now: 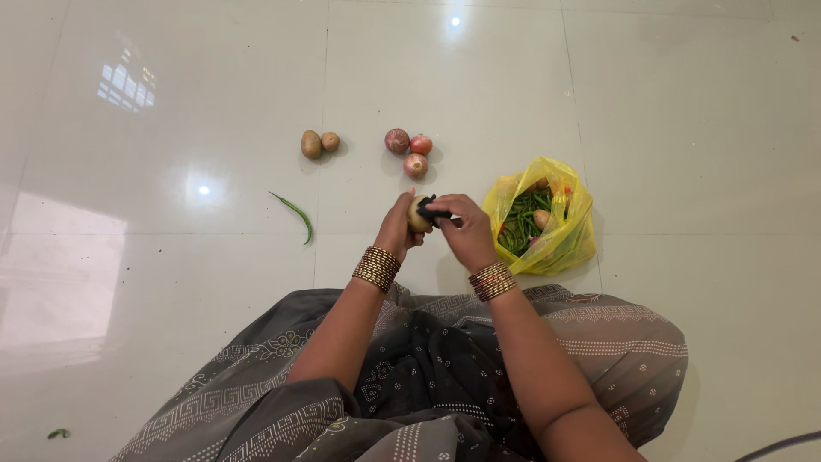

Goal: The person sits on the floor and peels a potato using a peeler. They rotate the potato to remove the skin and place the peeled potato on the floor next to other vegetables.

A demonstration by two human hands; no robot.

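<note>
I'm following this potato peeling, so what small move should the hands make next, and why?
Probably draw the black peeler in the right hand along the potato, which the left hand holds: the tool already rests against it.

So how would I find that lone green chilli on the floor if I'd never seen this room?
Start at the yellow plastic bag of vegetables on the pale tiled floor, then look past the three onions and two potatoes. Below the potatoes lies the green chilli, alone: long, thin, curved, where its neighbours are round.
</note>
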